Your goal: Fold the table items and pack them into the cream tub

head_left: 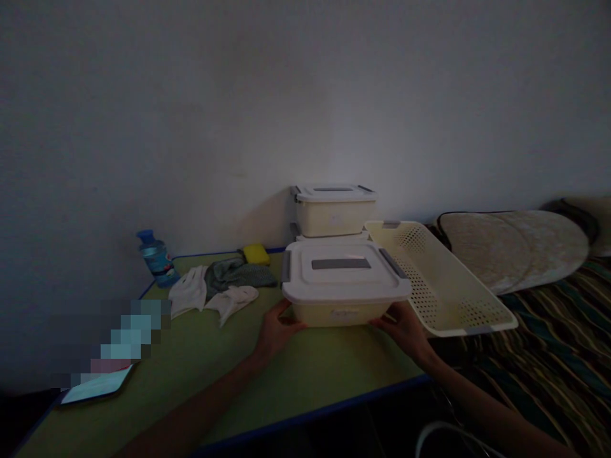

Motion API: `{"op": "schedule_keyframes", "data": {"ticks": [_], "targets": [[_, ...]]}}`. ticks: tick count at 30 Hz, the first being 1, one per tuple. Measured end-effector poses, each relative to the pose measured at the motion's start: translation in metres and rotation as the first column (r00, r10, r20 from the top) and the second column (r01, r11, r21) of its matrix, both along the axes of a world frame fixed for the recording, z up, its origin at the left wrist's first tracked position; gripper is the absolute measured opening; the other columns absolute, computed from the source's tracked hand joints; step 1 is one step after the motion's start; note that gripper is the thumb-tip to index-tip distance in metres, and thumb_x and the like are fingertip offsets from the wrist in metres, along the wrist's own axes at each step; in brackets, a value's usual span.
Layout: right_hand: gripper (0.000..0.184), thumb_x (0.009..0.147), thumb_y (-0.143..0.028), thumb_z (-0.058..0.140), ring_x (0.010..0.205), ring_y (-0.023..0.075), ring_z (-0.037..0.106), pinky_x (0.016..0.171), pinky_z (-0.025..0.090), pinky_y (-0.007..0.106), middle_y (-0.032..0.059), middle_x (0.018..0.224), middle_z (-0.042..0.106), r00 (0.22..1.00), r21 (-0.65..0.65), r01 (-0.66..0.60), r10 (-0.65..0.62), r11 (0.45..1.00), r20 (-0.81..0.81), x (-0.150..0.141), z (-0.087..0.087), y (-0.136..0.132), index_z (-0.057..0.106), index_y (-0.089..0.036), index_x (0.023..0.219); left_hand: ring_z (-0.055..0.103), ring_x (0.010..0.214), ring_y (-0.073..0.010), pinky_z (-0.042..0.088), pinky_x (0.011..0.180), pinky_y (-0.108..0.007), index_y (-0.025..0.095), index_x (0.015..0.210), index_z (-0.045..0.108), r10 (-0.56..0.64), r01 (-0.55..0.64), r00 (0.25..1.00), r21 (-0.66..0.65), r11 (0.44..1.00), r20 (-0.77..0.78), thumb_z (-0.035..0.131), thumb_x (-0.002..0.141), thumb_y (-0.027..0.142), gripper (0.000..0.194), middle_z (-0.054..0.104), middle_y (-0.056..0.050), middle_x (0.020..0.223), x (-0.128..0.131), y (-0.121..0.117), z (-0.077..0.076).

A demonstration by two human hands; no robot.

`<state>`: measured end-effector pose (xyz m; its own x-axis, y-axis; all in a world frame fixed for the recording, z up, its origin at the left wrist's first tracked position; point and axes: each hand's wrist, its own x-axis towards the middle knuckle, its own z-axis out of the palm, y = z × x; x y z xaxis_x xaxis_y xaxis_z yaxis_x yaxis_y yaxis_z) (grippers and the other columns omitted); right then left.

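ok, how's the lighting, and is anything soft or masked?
Head: dim overall, wall brightest above the rear stacked storage box; head: soft shadow on the wall left of that box; head: label on the front lidded storage box too soft to read; head: pixelation runs over the bright flat device at left.

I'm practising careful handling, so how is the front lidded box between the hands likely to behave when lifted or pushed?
The front lidded box is probably stiff: its edges show no sag between the left hand and right hand. It seems unlikely to roll, given its broad rectangular shape. Weight is hard to judge, since any contents are hidden.
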<state>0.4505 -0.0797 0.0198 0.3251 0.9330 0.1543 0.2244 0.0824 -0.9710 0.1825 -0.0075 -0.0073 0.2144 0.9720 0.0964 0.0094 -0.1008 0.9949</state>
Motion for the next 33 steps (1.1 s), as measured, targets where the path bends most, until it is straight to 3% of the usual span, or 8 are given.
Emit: {"op": "schedule_keyframes", "data": {"ticks": [7, 10, 16, 20, 23, 25, 29, 33], "targets": [[0.039, 0.048, -0.028, 0.077, 0.090, 0.0302, 0.065, 0.084, 0.052, 0.049, 0.0109, 0.097, 0.069, 1.000, -0.065, -0.008, 0.008, 0.998, 0.004, 0.004, -0.024, 0.004, 0.062, -0.017, 0.083, 0.065, 0.079, -0.0228, 0.052, 0.070, -0.034, 0.011, 0.092, 0.061, -0.012, 0.011, 0.999, -0.054, 0.998, -0.029, 0.074, 0.046, 0.008, 0.048, 0.068, -0.009, 0.095, 0.001, -0.002, -0.001], [0.036, 0.048, -0.025, 0.077, 0.090, 0.0306, 0.065, 0.084, 0.051, 0.049, 0.0107, 0.095, 0.070, 1.000, -0.081, -0.006, 0.008, 0.997, 0.020, 0.009, -0.026, 0.007, 0.063, -0.018, 0.080, 0.064, 0.081, -0.0235, 0.052, 0.071, -0.034, 0.011, 0.091, 0.059, -0.012, 0.012, 1.000, -0.050, 0.999, -0.003, 0.074, 0.044, 0.007, 0.050, 0.067, -0.010, 0.093, -0.002, 0.002, -0.003], [0.021, 0.050, -0.020, 0.073, 0.095, 0.0291, 0.063, 0.091, 0.047, 0.046, 0.0056, 0.085, 0.071, 0.997, -0.131, -0.082, 0.083, 0.988, 0.002, 0.026, 0.001, 0.009, 0.065, -0.020, 0.070, 0.063, 0.082, -0.0210, 0.049, 0.078, -0.034, 0.014, 0.079, 0.061, -0.138, 0.161, 0.976, -0.134, 0.978, 0.168, 0.070, 0.044, 0.002, 0.038, 0.068, -0.006, 0.084, -0.014, 0.017, -0.007], [0.021, 0.062, -0.021, 0.064, 0.086, 0.0222, 0.066, 0.077, 0.054, 0.034, 0.0043, 0.089, 0.071, 0.979, -0.178, -0.005, -0.031, 0.984, -0.199, 0.037, 0.032, 0.013, 0.065, -0.023, 0.083, 0.061, 0.072, -0.0150, 0.047, 0.067, -0.026, 0.014, 0.079, 0.059, 0.055, -0.033, 0.988, -0.150, 0.988, 0.146, 0.061, 0.060, 0.013, 0.018, 0.065, -0.004, 0.079, -0.017, 0.023, -0.002], [0.025, 0.072, -0.027, 0.056, 0.083, 0.0186, 0.066, 0.064, 0.055, 0.028, 0.0051, 0.106, 0.066, 0.971, -0.197, 0.036, -0.081, 0.980, -0.225, 0.041, 0.061, 0.020, 0.061, -0.026, 0.097, 0.056, 0.058, -0.0091, 0.042, 0.054, -0.019, 0.016, 0.093, 0.053, 0.216, -0.183, 0.960, -0.182, 0.966, 0.180, 0.053, 0.072, 0.022, 0.022, 0.060, -0.001, 0.078, -0.017, 0.030, 0.017], [0.034, 0.076, -0.035, 0.052, 0.085, 0.0183, 0.065, 0.061, 0.054, 0.027, 0.0056, 0.117, 0.060, 0.982, -0.212, 0.022, -0.061, 0.977, -0.179, 0.040, 0.077, 0.029, 0.056, -0.030, 0.110, 0.052, 0.051, -0.0076, 0.039, 0.049, -0.018, 0.019, 0.108, 0.046, 0.179, -0.146, 0.965, -0.176, 0.974, 0.193, 0.046, 0.080, 0.031, 0.031, 0.057, 0.000, 0.074, -0.017, 0.037, 0.039], [0.057, 0.076, -0.049, 0.050, 0.081, 0.0203, 0.064, 0.063, 0.054, 0.032, 0.0092, 0.117, 0.059, 0.993, -0.247, 0.064, -0.038, 0.967, 0.111, 0.036, 0.092, 0.052, 0.043, -0.027, 0.128, 0.048, 0.048, -0.0093, 0.035, 0.046, -0.020, 0.022, 0.126, 0.038, -0.045, 0.043, 0.998, -0.039, 0.998, -0.035, 0.048, 0.080, 0.041, 0.051, 0.056, -0.001, 0.075, -0.016, 0.052, 0.083], [0.060, 0.073, -0.051, 0.053, 0.084, 0.0263, 0.064, 0.072, 0.054, 0.039, 0.0099, 0.105, 0.066, 0.889, -0.208, 0.022, 0.076, 0.978, 0.452, 0.038, 0.081, 0.073, 0.050, -0.021, 0.125, 0.051, 0.063, -0.0132, 0.038, 0.055, -0.022, 0.022, 0.130, 0.037, -0.256, 0.254, 0.936, -0.041, 0.966, -0.242, 0.062, 0.069, 0.038, 0.068, 0.058, -0.005, 0.091, -0.015, 0.057, 0.097]]}}
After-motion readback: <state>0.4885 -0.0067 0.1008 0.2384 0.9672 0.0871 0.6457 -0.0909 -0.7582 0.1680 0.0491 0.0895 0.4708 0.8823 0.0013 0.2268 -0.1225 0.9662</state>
